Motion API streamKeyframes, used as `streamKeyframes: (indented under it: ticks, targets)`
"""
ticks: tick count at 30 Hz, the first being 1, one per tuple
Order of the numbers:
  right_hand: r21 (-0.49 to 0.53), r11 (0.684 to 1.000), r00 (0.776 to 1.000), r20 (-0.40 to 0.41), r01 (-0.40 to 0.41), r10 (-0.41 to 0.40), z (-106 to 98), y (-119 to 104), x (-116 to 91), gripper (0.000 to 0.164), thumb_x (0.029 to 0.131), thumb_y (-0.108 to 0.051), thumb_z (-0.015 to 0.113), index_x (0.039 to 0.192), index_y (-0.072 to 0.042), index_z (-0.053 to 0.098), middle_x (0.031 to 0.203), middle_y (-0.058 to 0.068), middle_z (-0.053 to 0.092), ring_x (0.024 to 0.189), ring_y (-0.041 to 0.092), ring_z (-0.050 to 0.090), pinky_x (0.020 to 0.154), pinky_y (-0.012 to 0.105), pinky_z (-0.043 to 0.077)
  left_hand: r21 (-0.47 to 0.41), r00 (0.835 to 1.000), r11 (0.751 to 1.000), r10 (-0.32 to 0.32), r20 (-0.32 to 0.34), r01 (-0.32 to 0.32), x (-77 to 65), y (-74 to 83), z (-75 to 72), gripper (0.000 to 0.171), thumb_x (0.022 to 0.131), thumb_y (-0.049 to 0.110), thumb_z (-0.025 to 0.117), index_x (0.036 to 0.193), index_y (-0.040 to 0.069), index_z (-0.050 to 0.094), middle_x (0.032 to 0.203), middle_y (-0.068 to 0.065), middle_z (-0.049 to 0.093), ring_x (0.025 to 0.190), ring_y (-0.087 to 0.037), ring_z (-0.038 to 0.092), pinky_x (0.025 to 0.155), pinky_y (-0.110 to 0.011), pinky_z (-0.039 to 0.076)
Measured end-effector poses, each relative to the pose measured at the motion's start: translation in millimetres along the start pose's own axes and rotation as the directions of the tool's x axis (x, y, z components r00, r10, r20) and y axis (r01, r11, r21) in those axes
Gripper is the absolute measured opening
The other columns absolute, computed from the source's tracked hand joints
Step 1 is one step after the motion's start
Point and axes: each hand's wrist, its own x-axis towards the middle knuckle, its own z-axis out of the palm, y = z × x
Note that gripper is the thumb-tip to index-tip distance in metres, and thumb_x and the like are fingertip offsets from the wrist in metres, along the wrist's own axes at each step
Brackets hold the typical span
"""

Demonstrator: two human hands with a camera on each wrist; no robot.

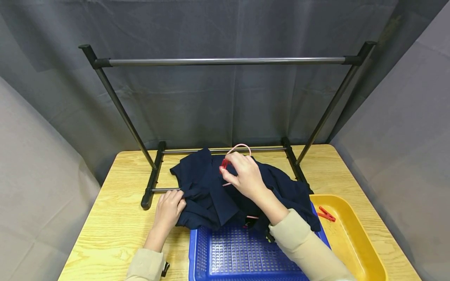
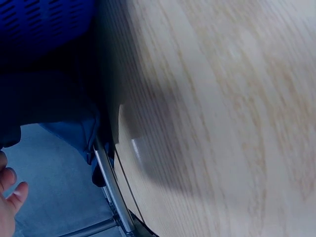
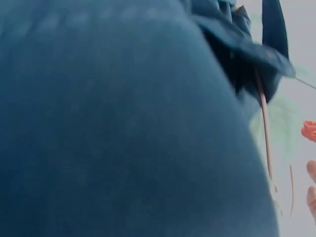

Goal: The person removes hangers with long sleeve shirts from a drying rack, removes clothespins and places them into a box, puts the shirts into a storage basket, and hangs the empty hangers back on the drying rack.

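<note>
A dark navy garment [image 1: 214, 195] lies bunched across the rack's base and the back of a blue basket [image 1: 207, 253]. At its left edge my left hand [image 1: 168, 208] grips the cloth with curled fingers. My right hand [image 1: 246, 175] is over the garment's middle, pinching a red clothespin [image 1: 224, 165] between thumb and fingertips. Beside that hand curves a thin pink hook [image 1: 242, 145], apparently of a hanger mostly hidden by cloth and hand. In the right wrist view, navy cloth fills most of the picture, with the clothespin [image 3: 309, 131] at the right edge.
A black rack with a metal top bar [image 1: 225, 61] stands behind the garment on the wooden table [image 1: 116, 218]. On the right, a yellow tray [image 1: 351, 234] holds another red clothespin [image 1: 326, 214]. Grey curtains [image 1: 183, 105] hang at the back.
</note>
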Motion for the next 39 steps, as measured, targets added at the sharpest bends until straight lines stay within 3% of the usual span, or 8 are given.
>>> streamKeyframes:
  ticks: [13, 25, 33, 39]
  targets:
    - [-0.051, 0.995, 0.993, -0.080, -0.091, 0.087, -43, 25, -8, 0.026, 0.078, -0.025, 0.061, 0.091, -0.003, 0.056, 0.075, 0.008, 0.056, 0.066, 0.021, 0.052, 0.062, 0.036, 0.041, 0.006, 1.000, 1.000, 0.003, 0.005, -0.003, 0.4, 1.1, -1.6, 0.010, 0.083, 0.019, 0.049, 0.081, 0.009, 0.052, 0.072, -0.005, 0.051, 0.069, -0.027, 0.050, 0.064, -0.040, 0.039]
    - [-0.059, 0.974, 0.962, -0.180, -0.220, 0.206, -82, 54, -30, 0.025, 0.074, -0.018, 0.066, 0.089, -0.001, 0.055, 0.072, 0.011, 0.049, 0.063, 0.024, 0.047, 0.058, 0.035, 0.033, 0.015, 1.000, 1.000, 0.012, -0.010, -0.012, 0.0, 0.7, 0.1, 0.010, 0.082, 0.019, 0.048, 0.079, 0.009, 0.050, 0.070, -0.005, 0.049, 0.066, -0.026, 0.048, 0.062, -0.039, 0.039]
    - [-0.131, 0.956, 0.957, -0.165, -0.262, 0.240, -106, 70, -49, 0.028, 0.076, -0.021, 0.062, 0.091, 0.002, 0.054, 0.073, 0.013, 0.050, 0.063, 0.025, 0.048, 0.058, 0.038, 0.033, 0.017, 1.000, 1.000, 0.017, -0.016, -0.017, -0.8, 0.2, 1.5, 0.011, 0.083, 0.019, 0.047, 0.080, 0.009, 0.051, 0.070, -0.004, 0.048, 0.066, -0.026, 0.048, 0.063, -0.039, 0.039]
    - [-0.179, 0.913, 0.929, -0.119, -0.367, 0.350, -125, 79, -67, 0.029, 0.075, -0.015, 0.065, 0.094, 0.004, 0.053, 0.078, 0.017, 0.051, 0.068, 0.029, 0.048, 0.059, 0.041, 0.037, 0.010, 1.000, 1.000, 0.015, -0.020, -0.015, -0.2, 0.3, 1.4, 0.010, 0.082, 0.018, 0.047, 0.079, 0.009, 0.050, 0.069, -0.005, 0.048, 0.066, -0.026, 0.048, 0.062, -0.039, 0.039]
